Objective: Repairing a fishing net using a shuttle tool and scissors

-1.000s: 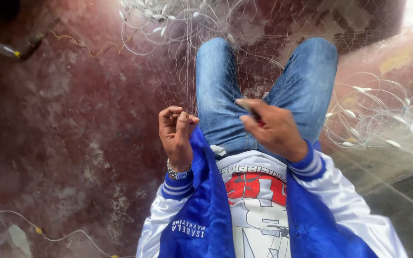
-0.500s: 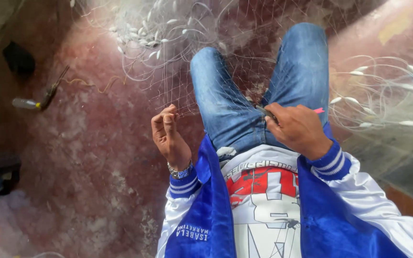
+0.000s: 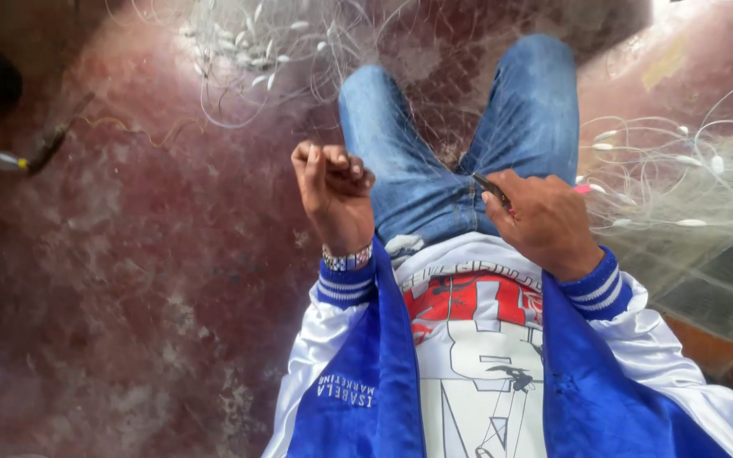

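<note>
Netting (image 3: pixel 434 127) lies over your 2 knees and spreads out across the red floor (image 3: pixel 146 280). It is thin and pale, so it is hard to see where it ends. Small white floats (image 3: pixel 256 59) sit in a bunch near the far edge of the floor, and more white floats with loops of line (image 3: pixel 672 170) lie off to your right.

Your left hand (image 3: pixel 332 191) is up beside your left leg. Its fingers are curled in tight, like a small fist. It looks like they pinch a bit of the net, but the thread is too thin to be sure.

Your right hand (image 3: pixel 545 220) rests on your right leg. It is closed around a thin dark tool (image 3: pixel 489 185). The tool pokes out past your fingers and points toward the gap between your legs. A bit of pink shows at the other side of that hand.

The tool's long side runs from your right hand toward your left hand. The 2 hands are apart, with your lap between them. The net lies just past both hands, away from your body. Your right hand is the nearer one to the net on your lap.
</note>
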